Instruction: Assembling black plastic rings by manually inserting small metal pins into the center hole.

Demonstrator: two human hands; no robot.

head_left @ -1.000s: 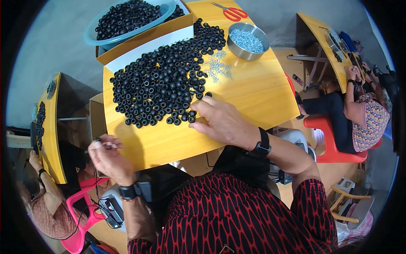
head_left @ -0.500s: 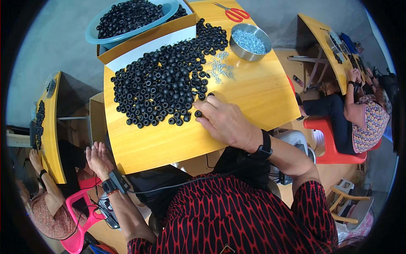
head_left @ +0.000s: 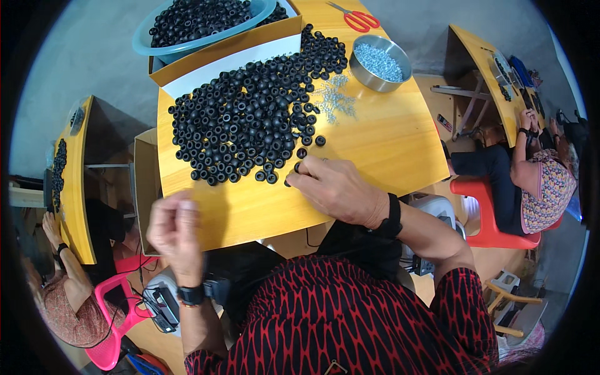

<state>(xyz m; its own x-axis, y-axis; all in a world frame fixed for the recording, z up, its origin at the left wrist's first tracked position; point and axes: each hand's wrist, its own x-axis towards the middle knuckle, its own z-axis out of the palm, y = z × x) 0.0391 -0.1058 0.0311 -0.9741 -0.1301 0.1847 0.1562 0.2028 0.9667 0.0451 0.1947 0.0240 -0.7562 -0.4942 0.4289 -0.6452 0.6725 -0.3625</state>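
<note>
A large heap of small round black pieces with a hole in each (head_left: 237,119) covers the left and middle of the yellow wooden table (head_left: 387,150). At the near edge of the heap, my right hand (head_left: 344,190) is low over the table, its thumb and forefinger pinched on a small black ring-like piece (head_left: 288,183), mostly hidden by the fingertips. Another black piece (head_left: 302,152) lies just beyond those fingers. My left hand (head_left: 176,231) is raised over the table's near left corner, its fingers curled and smeared by motion; what it holds, if anything, cannot be made out.
Small clear-silvery bits (head_left: 336,99) lie beside the heap. Behind them stands a metal bowl (head_left: 406,67) of pale blue bits, near red-handled scissors (head_left: 361,21). A blue basin (head_left: 142,42) rests on a cardboard box (head_left: 164,76). Other people sit at tables left and right.
My left hand has come up from beside the table to above its near left corner. My right hand has shifted slightly nearer me, its fingers closing in at the near edge of the heap.
</note>
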